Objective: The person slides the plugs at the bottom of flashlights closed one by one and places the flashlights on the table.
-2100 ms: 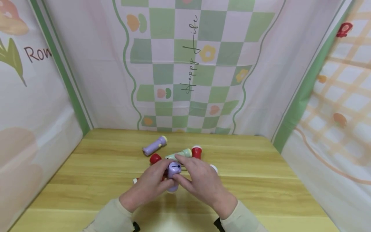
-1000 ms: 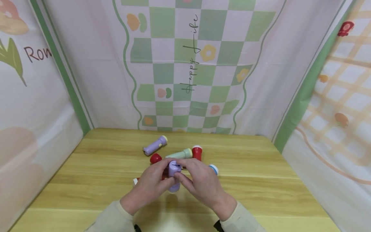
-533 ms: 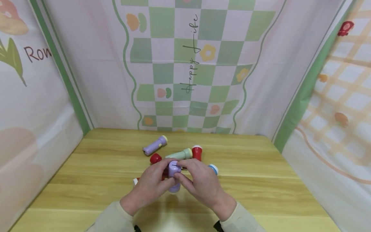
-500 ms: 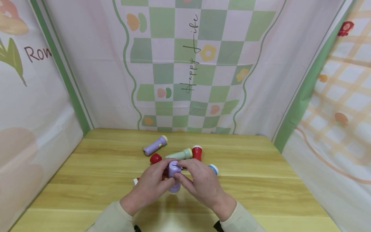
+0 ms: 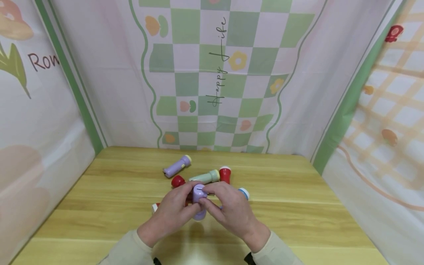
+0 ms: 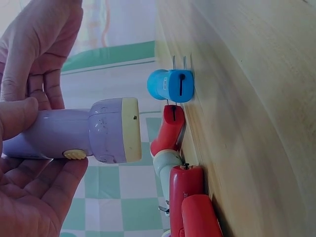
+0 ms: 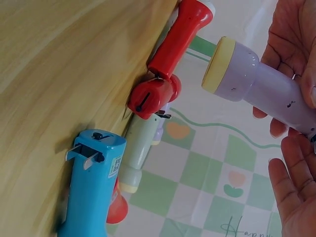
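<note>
A purple flashlight [image 5: 200, 195] with a cream lens rim is held above the table, its lens end downward and its slotted tail end up. My left hand [image 5: 170, 211] grips its body from the left, thumb in front and fingers behind. My right hand [image 5: 233, 208] pinches it near the tail end, with thumb and index finger beside the dark slot. A yellow ribbed switch [image 6: 75, 154] shows on the body in the left wrist view. Closest beneath the hands lie a blue flashlight [image 7: 94, 182] with its metal prongs folded out and red flashlights [image 6: 186, 190].
Behind the hands lie a mint green flashlight [image 5: 206, 177], another purple flashlight [image 5: 177, 166], a red flashlight with a white rim [image 5: 225, 175] and a red flashlight end [image 5: 177, 181]. Printed cloth walls [image 5: 185, 84] enclose the wooden table [image 5: 291, 206] at the back and sides.
Since the oldest frame my right fingers have come down onto the purple flashlight's tail end and cover part of its slot. The flashlight and my left hand have barely moved.
</note>
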### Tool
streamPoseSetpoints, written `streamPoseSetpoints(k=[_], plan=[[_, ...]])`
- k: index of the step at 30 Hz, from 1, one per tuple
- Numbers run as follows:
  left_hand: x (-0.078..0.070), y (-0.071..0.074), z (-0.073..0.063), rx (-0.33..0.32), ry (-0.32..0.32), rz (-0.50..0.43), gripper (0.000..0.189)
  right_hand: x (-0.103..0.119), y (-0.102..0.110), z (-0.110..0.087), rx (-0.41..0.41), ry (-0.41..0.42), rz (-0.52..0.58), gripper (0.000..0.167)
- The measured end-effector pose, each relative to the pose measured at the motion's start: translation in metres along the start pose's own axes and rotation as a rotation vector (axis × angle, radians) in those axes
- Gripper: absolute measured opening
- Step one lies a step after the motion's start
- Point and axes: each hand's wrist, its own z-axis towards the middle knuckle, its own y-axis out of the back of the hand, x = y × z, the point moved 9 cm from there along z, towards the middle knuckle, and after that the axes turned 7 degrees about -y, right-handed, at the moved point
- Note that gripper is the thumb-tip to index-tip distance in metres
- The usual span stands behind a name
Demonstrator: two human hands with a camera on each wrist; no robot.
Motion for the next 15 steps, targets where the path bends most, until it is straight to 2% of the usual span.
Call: streamPoseSetpoints(k=[15], plan=[[-0.0018, 0.0006, -0.0016, -0.024, -0.024, -0.006, 0.044, -0.0011, 0.0033, 0.0007, -0.015, -0.011, 0.106, 0.022]])
